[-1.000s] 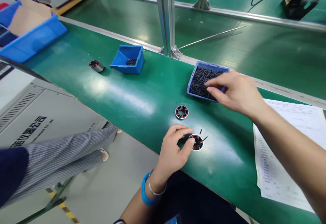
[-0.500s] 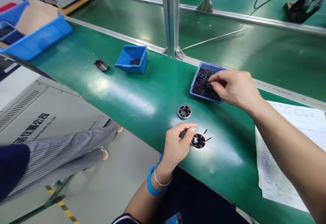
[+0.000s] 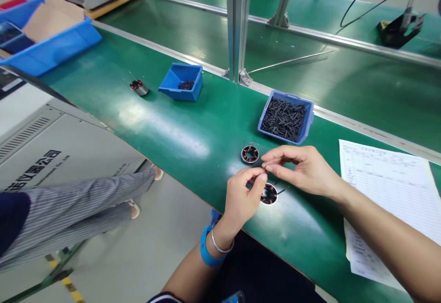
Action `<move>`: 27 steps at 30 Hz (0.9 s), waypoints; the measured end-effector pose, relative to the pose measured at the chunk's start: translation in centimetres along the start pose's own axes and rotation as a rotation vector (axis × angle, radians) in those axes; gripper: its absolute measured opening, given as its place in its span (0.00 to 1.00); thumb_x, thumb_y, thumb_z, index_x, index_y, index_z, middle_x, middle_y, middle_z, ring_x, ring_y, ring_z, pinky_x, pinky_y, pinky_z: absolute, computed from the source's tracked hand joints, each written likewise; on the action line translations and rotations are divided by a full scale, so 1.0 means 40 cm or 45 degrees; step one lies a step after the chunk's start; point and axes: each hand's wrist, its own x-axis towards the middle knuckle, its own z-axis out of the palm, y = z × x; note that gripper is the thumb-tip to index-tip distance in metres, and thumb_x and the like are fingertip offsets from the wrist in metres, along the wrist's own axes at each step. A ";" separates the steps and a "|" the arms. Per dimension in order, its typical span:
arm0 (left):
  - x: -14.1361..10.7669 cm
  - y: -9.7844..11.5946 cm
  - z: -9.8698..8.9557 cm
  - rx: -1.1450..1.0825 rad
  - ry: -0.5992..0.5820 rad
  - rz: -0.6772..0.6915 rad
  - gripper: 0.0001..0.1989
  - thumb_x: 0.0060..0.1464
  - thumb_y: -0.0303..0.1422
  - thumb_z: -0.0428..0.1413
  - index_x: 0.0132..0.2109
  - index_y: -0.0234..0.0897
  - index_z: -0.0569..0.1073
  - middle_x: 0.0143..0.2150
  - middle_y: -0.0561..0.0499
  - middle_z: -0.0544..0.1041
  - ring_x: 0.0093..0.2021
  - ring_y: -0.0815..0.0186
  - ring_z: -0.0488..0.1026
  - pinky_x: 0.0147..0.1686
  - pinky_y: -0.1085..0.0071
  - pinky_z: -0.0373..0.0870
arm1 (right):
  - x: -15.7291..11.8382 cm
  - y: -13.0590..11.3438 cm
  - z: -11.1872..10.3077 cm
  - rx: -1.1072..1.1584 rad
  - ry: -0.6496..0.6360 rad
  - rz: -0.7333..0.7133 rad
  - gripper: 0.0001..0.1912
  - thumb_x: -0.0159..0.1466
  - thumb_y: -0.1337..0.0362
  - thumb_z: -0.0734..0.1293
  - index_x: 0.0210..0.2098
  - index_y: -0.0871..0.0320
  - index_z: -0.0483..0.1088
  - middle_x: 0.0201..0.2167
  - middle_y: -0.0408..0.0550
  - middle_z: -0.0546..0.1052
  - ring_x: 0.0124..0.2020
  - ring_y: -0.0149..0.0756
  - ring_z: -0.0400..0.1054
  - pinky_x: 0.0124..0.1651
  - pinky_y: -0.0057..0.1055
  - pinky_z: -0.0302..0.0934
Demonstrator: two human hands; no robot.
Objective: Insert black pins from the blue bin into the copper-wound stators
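Bare hands [image 3: 243, 197]; left: blue wristband [image 3: 206, 250], silver bangle [image 3: 219, 248], dark sleeve [image 3: 167, 297], white stripe.

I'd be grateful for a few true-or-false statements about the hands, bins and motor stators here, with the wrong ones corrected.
1. The left hand and right hand have their fingertips close together. True.
2. The blue-violet bin of black tubes stands left of the printed sheets. True.
3. The right hand is inside the blue-violet bin. False: it is outside, next to the left hand.
4. The bright blue bin holds a smaller heap than the blue-violet bin. True.
5. Only one motor stator is in view. False: at least three show, a far motor stator beside the bright blue bin, a middle motor stator and a near motor stator.
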 end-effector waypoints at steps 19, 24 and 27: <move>0.045 -0.005 -0.082 0.232 0.165 0.111 0.19 0.52 0.33 0.58 0.51 0.37 0.69 0.45 0.45 0.70 0.44 0.63 0.70 0.42 0.65 0.71 | 0.013 -0.040 -0.006 -0.457 -0.375 -0.026 0.14 0.61 0.66 0.64 0.45 0.55 0.74 0.30 0.41 0.80 0.31 0.33 0.74 0.37 0.29 0.64; 0.140 0.008 -0.115 0.452 -0.219 -0.023 0.19 0.48 0.36 0.63 0.48 0.36 0.73 0.48 0.46 0.73 0.42 0.62 0.72 0.44 0.63 0.72 | 0.084 -0.035 0.005 -0.738 -0.056 0.210 0.19 0.67 0.61 0.59 0.52 0.62 0.72 0.41 0.52 0.81 0.35 0.40 0.76 0.38 0.33 0.65; 0.130 0.005 -0.111 0.484 -0.272 0.035 0.17 0.48 0.34 0.64 0.46 0.38 0.74 0.43 0.49 0.76 0.41 0.62 0.73 0.43 0.63 0.72 | 0.119 -0.016 0.024 -0.700 -0.140 0.164 0.17 0.66 0.66 0.61 0.51 0.61 0.72 0.43 0.51 0.81 0.39 0.38 0.76 0.41 0.31 0.65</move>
